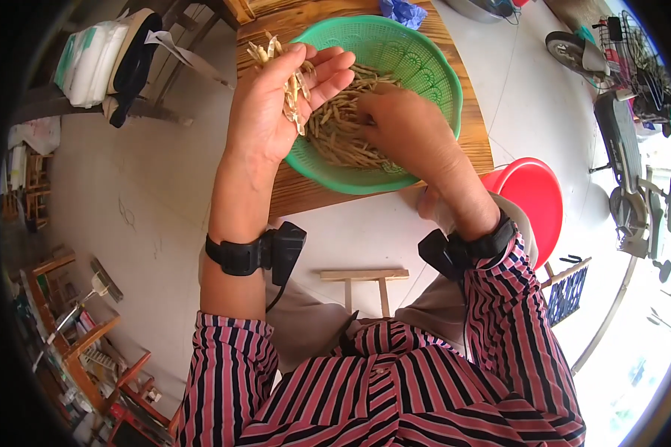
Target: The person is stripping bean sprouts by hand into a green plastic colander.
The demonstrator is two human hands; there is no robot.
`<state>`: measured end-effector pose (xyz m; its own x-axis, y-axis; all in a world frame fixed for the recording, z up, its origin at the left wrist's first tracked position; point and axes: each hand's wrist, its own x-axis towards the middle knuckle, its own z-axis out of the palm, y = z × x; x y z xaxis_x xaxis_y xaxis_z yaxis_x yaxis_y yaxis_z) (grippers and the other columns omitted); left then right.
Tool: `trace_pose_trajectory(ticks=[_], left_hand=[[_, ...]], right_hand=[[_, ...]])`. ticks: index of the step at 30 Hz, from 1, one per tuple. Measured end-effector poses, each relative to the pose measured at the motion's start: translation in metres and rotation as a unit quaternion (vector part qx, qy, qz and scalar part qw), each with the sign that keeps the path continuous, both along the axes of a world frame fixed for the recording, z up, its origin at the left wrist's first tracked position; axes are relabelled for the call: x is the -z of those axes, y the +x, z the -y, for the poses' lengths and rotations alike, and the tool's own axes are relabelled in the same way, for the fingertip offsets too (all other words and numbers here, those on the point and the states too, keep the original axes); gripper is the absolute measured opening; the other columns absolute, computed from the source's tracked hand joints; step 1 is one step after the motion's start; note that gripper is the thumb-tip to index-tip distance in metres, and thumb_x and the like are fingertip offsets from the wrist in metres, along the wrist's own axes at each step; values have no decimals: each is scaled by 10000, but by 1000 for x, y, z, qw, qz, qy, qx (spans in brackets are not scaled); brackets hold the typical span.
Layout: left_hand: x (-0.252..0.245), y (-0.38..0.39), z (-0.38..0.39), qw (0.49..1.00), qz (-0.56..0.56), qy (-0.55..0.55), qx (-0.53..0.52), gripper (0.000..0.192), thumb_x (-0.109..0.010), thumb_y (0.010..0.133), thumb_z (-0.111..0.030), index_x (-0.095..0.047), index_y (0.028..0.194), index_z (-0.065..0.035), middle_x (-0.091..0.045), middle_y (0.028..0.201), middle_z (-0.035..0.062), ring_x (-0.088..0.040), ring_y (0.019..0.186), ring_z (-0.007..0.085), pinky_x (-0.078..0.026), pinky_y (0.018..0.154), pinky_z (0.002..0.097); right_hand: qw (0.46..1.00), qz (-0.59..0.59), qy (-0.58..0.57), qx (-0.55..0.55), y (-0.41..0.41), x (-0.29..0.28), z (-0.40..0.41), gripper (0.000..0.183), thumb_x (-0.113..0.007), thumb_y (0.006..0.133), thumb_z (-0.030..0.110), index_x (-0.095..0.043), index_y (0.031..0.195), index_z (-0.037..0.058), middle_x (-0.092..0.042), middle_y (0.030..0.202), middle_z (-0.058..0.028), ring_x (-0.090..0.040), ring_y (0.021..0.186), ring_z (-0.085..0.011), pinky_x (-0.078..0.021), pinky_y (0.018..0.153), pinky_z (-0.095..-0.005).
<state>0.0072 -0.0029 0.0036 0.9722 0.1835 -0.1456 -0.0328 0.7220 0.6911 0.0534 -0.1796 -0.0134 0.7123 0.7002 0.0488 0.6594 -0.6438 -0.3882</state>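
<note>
A green plastic basket (457, 106) with openwork sides stands on a wooden table and holds a heap of thin, dry, tan pieces (335, 137) that look like pods or buds. My left hand (288, 84) is palm up over the basket's left rim, with several pale, glossy, translucent pieces (296, 100) lying in its palm and between its curled fingers. My right hand (400, 123) reaches down into the heap with bent fingers; its fingertips are hidden, so whether it grips a piece cannot be told.
The wooden table (472, 128) carries crumpled blue plastic (403, 12) behind the basket. A red bucket (534, 201) stands on the floor at the right, beside my right forearm. A wooden stool or rack part (363, 275) is between my knees. Further right is a scooter (618, 145).
</note>
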Motion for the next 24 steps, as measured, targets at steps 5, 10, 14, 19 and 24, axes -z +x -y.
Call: trace_pose_trajectory(ticks=[5,10,14,19,24], left_hand=[[13,1,-14,1000,0,-23,16,114,-548,930,-89,-578,974,12,-631,933,139,-599,714,151,-512,630,275],[-5,-7,-6,991,-47,128,-6,126,-636,881,-119,-617,932,-5,-531,722,3,-363,516,22,-277,452,201],[-2,-6,0,980,-74,183,34,148,-682,831,-104,-633,917,7,-519,683,-23,-358,497,21,-280,446,200],[-5,-8,7,974,-86,204,56,154,-701,819,-83,-638,920,14,-526,678,-25,-377,507,26,-289,448,200],[-8,-7,12,974,-80,204,54,177,-707,826,-82,-627,947,19,-498,651,-45,-361,503,22,-279,461,196]], right_hand=[[999,-20,-24,-8,5,6,2,125,-653,773,165,-633,850,68,-629,842,-114,-606,795,-322,-473,683,-415],[993,-113,40,13,15,-12,8,114,-652,797,133,-642,884,60,-645,837,-97,-628,785,-244,-478,686,-350],[946,-264,189,16,25,-20,12,121,-656,842,131,-632,900,28,-662,814,-51,-615,760,-122,-479,679,-278],[857,-400,325,12,26,-18,6,161,-658,868,144,-622,923,-3,-671,838,-33,-603,788,-71,-478,711,-233],[818,-439,371,19,24,-18,4,189,-654,879,151,-626,972,-12,-666,879,-40,-603,803,-80,-480,732,-232]])
